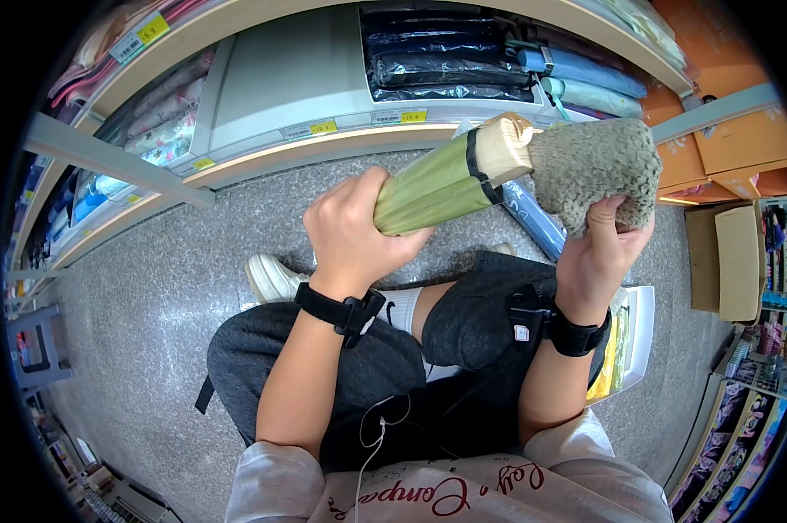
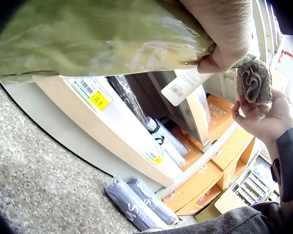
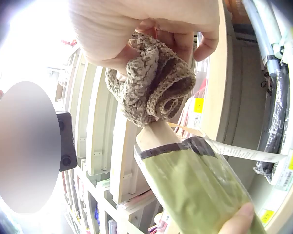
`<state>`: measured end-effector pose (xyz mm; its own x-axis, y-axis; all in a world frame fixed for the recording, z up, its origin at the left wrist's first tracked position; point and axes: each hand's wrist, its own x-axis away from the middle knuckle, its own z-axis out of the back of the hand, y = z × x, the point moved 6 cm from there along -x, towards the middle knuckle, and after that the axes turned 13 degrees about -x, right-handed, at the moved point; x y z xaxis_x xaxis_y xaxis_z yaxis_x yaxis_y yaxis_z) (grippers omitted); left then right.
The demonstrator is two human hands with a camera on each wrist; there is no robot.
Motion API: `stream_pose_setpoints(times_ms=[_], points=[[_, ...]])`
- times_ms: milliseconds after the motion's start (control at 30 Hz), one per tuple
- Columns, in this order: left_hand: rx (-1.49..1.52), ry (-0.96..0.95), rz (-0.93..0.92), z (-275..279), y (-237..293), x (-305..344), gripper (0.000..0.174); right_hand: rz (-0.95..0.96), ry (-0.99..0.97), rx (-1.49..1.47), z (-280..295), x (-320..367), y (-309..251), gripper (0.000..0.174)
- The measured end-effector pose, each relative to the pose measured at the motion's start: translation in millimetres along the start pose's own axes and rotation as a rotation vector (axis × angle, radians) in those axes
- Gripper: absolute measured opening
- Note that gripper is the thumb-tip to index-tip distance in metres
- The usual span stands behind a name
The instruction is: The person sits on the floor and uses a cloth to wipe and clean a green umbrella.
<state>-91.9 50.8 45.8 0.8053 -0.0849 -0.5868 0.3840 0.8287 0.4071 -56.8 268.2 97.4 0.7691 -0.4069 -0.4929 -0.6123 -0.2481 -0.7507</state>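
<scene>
In the head view my left hand grips a green folding umbrella in clear plastic, around its lower body. The umbrella slants up to the right, its pale wooden handle pointing at a fuzzy grey-brown cloth. My right hand holds this cloth, thumb across its front. In the right wrist view the cloth is rolled in layers, right at the handle's end. A white paper tag hangs by the umbrella in the left wrist view.
Shelves ahead hold wrapped dark umbrellas and price labels. Two blue-grey wrapped umbrellas lie on the speckled floor. By my right leg stands a white box with yellow packages. Orange boxes and a cardboard carton are farther right.
</scene>
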Motion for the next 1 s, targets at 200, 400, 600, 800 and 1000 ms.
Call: stream_pose_setpoints(times_ms=[200,400,600,800,1000], points=[[0.004,-0.031,0.021,-0.6,0.7,0.5,0.029,0.001,0.009,0.004,-0.8,1.0,0.2,0.047],[0.012,-0.031,0.031,0.0,0.2,0.1,0.029,0.021,0.02,-0.039,2.4,-0.5,0.0,0.044],[0.013,-0.036,0.036,-0.3,-1.4,-0.1,0.029,0.029,0.021,0.054,2.0,1.3,-0.7,0.035],[0.013,-0.045,0.04,-0.6,-0.2,-0.2,0.029,0.024,0.014,0.054,-0.3,1.0,-1.3,0.041],[0.012,-0.038,0.03,0.1,0.4,-0.5,0.029,0.003,0.04,0.041,0.5,2.5,0.2,0.048]])
